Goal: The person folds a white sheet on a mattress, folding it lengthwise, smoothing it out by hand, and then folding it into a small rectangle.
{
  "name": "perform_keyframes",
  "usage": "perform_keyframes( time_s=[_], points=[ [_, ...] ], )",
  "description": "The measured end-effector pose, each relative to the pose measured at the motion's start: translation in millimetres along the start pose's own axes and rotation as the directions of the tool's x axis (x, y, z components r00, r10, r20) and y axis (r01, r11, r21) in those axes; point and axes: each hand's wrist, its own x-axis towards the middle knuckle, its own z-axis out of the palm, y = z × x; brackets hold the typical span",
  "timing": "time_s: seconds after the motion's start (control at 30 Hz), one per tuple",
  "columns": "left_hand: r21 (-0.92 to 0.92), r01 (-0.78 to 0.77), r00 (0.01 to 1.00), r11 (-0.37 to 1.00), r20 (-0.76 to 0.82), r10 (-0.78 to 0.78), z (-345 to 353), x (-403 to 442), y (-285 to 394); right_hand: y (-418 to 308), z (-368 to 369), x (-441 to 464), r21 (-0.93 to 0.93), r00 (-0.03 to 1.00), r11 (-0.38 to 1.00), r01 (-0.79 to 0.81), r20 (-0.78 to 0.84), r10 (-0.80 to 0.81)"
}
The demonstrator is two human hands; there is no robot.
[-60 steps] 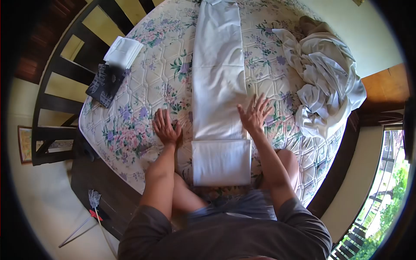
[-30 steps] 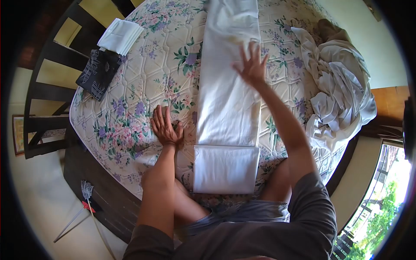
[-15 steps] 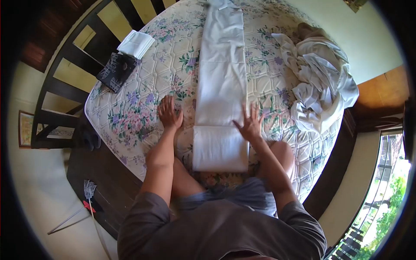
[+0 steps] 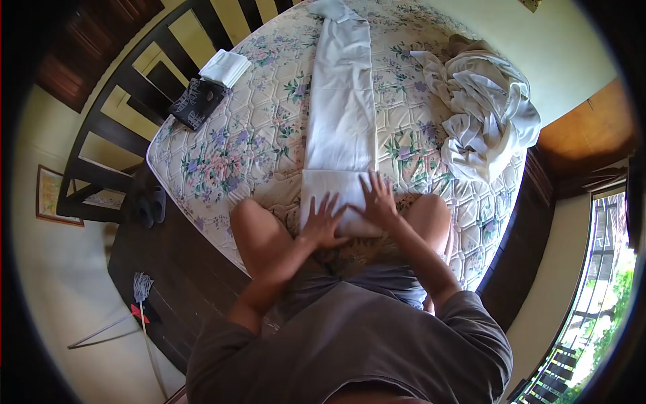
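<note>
A long strip of white cloth [image 4: 341, 101] runs away from me along the floral mattress [image 4: 269, 128]. Its near end is doubled over into a flat folded panel [image 4: 330, 180] just in front of my lap. My left hand [image 4: 324, 221] lies on the lower left of that panel with fingers spread. Flat on the panel's right side rests my right hand [image 4: 378, 200], its fingers also apart. Neither hand grips the cloth. At the far end the strip is bunched and crumpled.
Crumpled white cloth [image 4: 491, 121] is heaped on the mattress's right. Folded white cloth [image 4: 225, 67] and a black printed item [image 4: 197, 102] lie at the left, by the dark bed frame [image 4: 111, 138]. Slippers [image 4: 151, 205] and a mop [image 4: 142, 289] are on the floor.
My left hand has moved right, from the bare mattress onto the folded panel. My right hand has shifted slightly left and lies on the panel too. The view has shifted a little.
</note>
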Motion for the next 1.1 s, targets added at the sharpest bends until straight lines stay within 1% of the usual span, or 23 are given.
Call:
perform_keyframes(
  time_s=[0.07, 0.1, 0.13, 0.17, 0.2, 0.23, 0.27, 0.37, 0.4, 0.47, 0.5, 0.57, 0.6, 0.67, 0.7, 0.73, 0.83, 0.87, 0.9, 0.97, 1.03, 1.07, 1.1],
  points=[
    [0.142, 0.030, 0.996, 0.989, 0.080, -0.041, 28.8, -17.2, 8.3, -33.7, 12.3, -38.4, 0.036, 0.996, 0.999, -0.017, 0.092, 0.014],
    [0.210, 0.040, 0.991, 0.977, 0.118, -0.066, 48.3, -21.1, 7.5, -47.8, 15.7, -53.3, 0.006, 0.980, 0.999, -0.051, 0.191, 0.049],
    [0.142, 0.065, 0.998, 0.988, -0.030, -0.062, 69.8, -22.5, -1.5, -59.6, 17.7, -65.2, -0.030, 0.954, 0.996, -0.080, 0.287, 0.086],
    [0.254, 0.118, 0.990, 0.960, -0.107, -0.094, 77.6, -22.3, -6.8, -67.4, 19.9, -71.9, -0.067, 0.917, 0.992, -0.107, 0.378, 0.124],
    [0.358, 0.176, 0.976, 0.917, -0.182, -0.116, 85.1, -21.2, -12.9, -68.8, 22.5, -68.3, -0.135, 0.907, 0.988, -0.078, 0.401, 0.126],
    [0.451, 0.239, 0.957, 0.860, -0.261, -0.129, 88.2, -20.4, -16.9, -64.3, 29.7, -66.4, -0.174, 0.920, 0.982, -0.070, 0.369, 0.131],
    [0.408, 0.255, 0.945, 0.876, -0.297, -0.137, 87.2, -20.7, -20.9, -57.7, 37.8, -63.6, -0.213, 0.933, 0.975, -0.062, 0.334, 0.132],
    [0.480, 0.321, 0.942, 0.816, -0.253, -0.222, 82.3, -20.0, -26.2, -48.1, 45.5, -56.2, -0.271, 0.953, 0.961, -0.049, 0.276, 0.126],
    [0.477, 0.332, 0.940, 0.814, -0.242, -0.241, 80.6, -20.8, -26.6, -45.2, 44.9, -56.0, -0.285, 0.957, 0.957, -0.046, 0.263, 0.124],
    [0.470, 0.351, 0.935, 0.810, -0.222, -0.277, 74.9, -24.1, -27.1, -38.2, 51.7, -60.5, -0.211, 0.973, 0.976, -0.060, 0.207, 0.104],
    [0.429, 0.364, 0.928, 0.827, -0.240, -0.284, 71.8, -26.1, -26.7, -33.1, 54.1, -61.1, -0.176, 0.980, 0.982, -0.065, 0.175, 0.096],
    [0.346, 0.386, 0.911, 0.855, -0.286, -0.296, 61.5, -29.2, -27.4, -28.6, 36.8, -63.4, -0.167, 0.977, 0.985, -0.048, 0.195, 0.080],
    [0.396, 0.352, 0.923, 0.848, -0.295, -0.246, 53.8, -34.2, -25.5, -27.9, 25.2, -67.8, -0.163, 0.975, 0.986, -0.038, 0.209, 0.072],
    [0.418, 0.328, 0.935, 0.847, -0.272, -0.228, 26.7, -47.6, -11.9, -33.0, -7.4, -77.2, -0.115, 0.987, 0.993, 0.008, 0.158, 0.011],
    [0.430, 0.315, 0.941, 0.846, -0.254, -0.222, 16.4, -56.8, -6.6, -37.8, -20.2, -85.1, -0.087, 0.990, 0.996, 0.031, 0.137, -0.019],
    [0.383, 0.282, 0.951, 0.880, -0.230, -0.205, 8.6, -65.6, -4.3, -41.7, -26.8, -95.2, -0.123, 0.997, 0.990, 0.070, 0.028, -0.067],
    [0.380, 0.215, 0.976, 0.900, -0.108, -0.187, -7.0, -95.1, 8.3, -44.5, -39.2, -124.8, 0.012, 0.988, 0.989, 0.149, 0.027, -0.149],
    [0.356, 0.195, 0.981, 0.914, -0.058, -0.187, -16.1, -101.3, 11.5, -50.5, -57.8, -130.8, 0.030, 0.979, 0.980, 0.198, -0.059, -0.196],
    [0.331, 0.175, 0.983, 0.927, -0.009, -0.183, -26.3, -106.5, 14.8, -49.0, -64.6, -132.5, 0.100, 0.979, 0.974, 0.203, -0.058, -0.198],
    [0.222, 0.140, 0.986, 0.965, 0.061, -0.158, -46.4, -113.1, 13.8, -44.0, -74.4, -135.0, 0.237, 0.979, 0.950, 0.204, -0.057, -0.196],
    [0.050, 0.108, 0.989, 0.993, 0.094, -0.113, -74.6, -102.6, 0.4, -38.3, -89.9, -123.6, 0.338, 0.976, 0.921, 0.193, -0.163, -0.145],
    [0.005, 0.144, 0.987, 0.990, 0.066, -0.144, -97.8, -95.4, -0.6, -34.1, -98.2, -113.9, 0.385, 0.969, 0.902, 0.194, -0.216, -0.116],
    [-0.101, 0.093, 0.993, 0.991, -0.061, -0.100, -98.9, -91.8, -13.3, -29.3, -106.0, -103.2, 0.420, 0.986, 0.900, 0.120, -0.157, -0.058]
  ],
)
